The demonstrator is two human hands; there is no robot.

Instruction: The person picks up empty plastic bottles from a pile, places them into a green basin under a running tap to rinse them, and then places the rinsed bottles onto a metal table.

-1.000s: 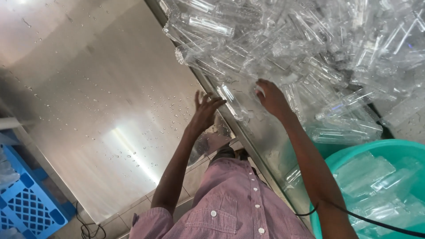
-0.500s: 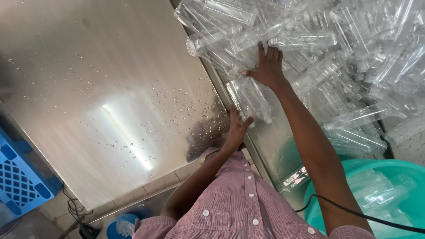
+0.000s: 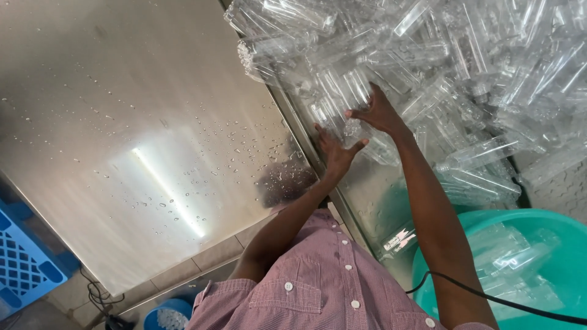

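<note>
Both your left hand (image 3: 335,150) and right hand (image 3: 376,113) grip one clear bottle (image 3: 342,107) at the pile's worktop (image 3: 153,122) edge; wet plastic could slip, toppling neighbouring bottles.

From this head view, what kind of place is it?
Likely a bottle-washing or sorting station: a wet stainless steel table, a heap of clear plastic bottles, and a teal tub holding more.

bottle heap (image 3: 465,67): cut off top, right | green tub (image 3: 550,244): cut off bottom-right | blue crate (image 3: 24,269): cut off left
</note>
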